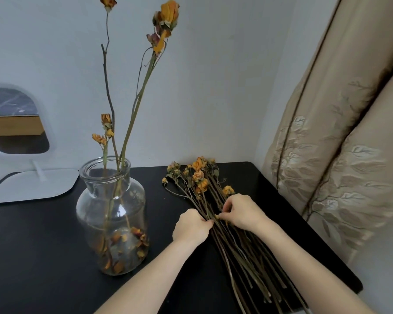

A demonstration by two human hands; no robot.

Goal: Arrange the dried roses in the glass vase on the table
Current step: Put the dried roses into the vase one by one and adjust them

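A black table (43,245) filled the lower half of the frame, running from the left edge to a rounded corner at the lower right. A beige curtain (338,155) with a stitched leaf pattern hung down the right side, beside the table's right edge. At the middle left a white-framed mirror (16,123) stood on its flat white base at the back of the table.

The glass vase (89,211) stood upright left of centre, near the mirror's base. A few standing roses (168,14) rose out of its mouth, their orange heads reaching the top of the frame.

The bundle of dried roses (243,250) lay flat on the table right of centre, well apart from the vase, heads towards the wall and bare stems fanning to the lower right.

Both hands met on that bundle (about a third of the way down from the heads). The left hand (191,227) had its fingers curled in, pinching stems at the bundle's left edge. The right hand (241,211) lay over the stems with its fingers bent and closed on a few of them.

Loose orange petals (123,241) lay in the bottom of the vase.
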